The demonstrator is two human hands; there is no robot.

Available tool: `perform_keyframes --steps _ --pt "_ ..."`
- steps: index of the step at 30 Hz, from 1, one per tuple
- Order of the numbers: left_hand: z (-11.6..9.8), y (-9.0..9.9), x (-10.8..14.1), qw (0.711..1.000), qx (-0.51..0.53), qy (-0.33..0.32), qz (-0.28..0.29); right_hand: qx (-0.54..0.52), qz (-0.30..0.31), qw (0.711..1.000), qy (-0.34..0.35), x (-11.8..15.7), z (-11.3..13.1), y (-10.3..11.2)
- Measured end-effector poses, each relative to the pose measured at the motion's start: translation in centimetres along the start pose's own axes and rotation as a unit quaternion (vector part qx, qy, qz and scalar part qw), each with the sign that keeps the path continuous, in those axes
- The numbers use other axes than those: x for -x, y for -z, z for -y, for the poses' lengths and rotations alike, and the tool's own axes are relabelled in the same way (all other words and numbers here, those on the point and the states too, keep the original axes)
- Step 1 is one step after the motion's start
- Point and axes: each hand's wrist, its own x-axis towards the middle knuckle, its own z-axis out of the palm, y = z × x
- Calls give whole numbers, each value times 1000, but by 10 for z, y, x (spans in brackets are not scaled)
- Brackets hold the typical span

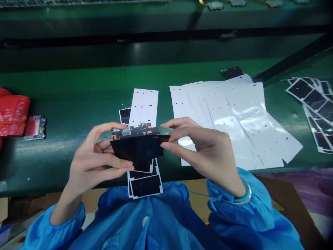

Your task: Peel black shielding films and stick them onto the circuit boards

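My left hand [100, 156] grips a dark circuit board [137, 132] by its left side, fingers at its upper and lower edges. A black rectangular film [139, 149] lies against the near face of the board and covers much of it. My right hand [197, 142] pinches the film's right corner between thumb and fingers. Beneath the hands are a white sheet with small holes [144, 106] and several white-edged black sticker sheets [145, 185], which reach past the table's front edge.
A pile of white punched sheets [221, 118] spreads to the right, with a dark board [232, 72] behind it. More black sticker sheets [316, 104] lie far right. Red bubble-wrapped bundles [13, 116] and another circuit board [35, 127] sit left. A shelf [161, 19] spans the back.
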Motion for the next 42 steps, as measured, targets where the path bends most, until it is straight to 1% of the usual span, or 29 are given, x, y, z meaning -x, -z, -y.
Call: perform_keyframes --steps 3,7,11,18,23,29,32,35,39,40,42 --pt "-2 -1 -1 1000 7 -14 -1 -5 -1 1000 9 0 -3 -1" --pt "-5 -2 -2 1000 12 -10 -8 -6 -4 1000 8 2 -3 -1" --pt "-2 -1 0 1000 4 -6 -8 -14 -4 1000 3 2 -1 -1" --pt "0 0 -5 999 15 -47 8 -23 1 1000 0 3 1 1" --pt "-3 1 -4 999 13 -34 5 -34 -9 999 -4 4 -3 -2" --pt "-3 4 0 1000 5 -18 1 -40 -6 999 5 4 -5 -3" --pt "-2 3 0 1000 -19 -20 -3 -27 -12 1000 11 5 -2 -2" --pt "1 1 -2 999 -40 -17 1 4 -13 999 39 5 6 -2" --pt "4 -1 -8 995 -73 -62 -4 49 -7 996 81 4 17 -2" --pt "4 -1 -10 995 -74 -71 -8 55 -9 995 83 3 18 -2" --pt "3 0 -11 996 -56 -67 -15 60 -14 995 73 2 17 -2"
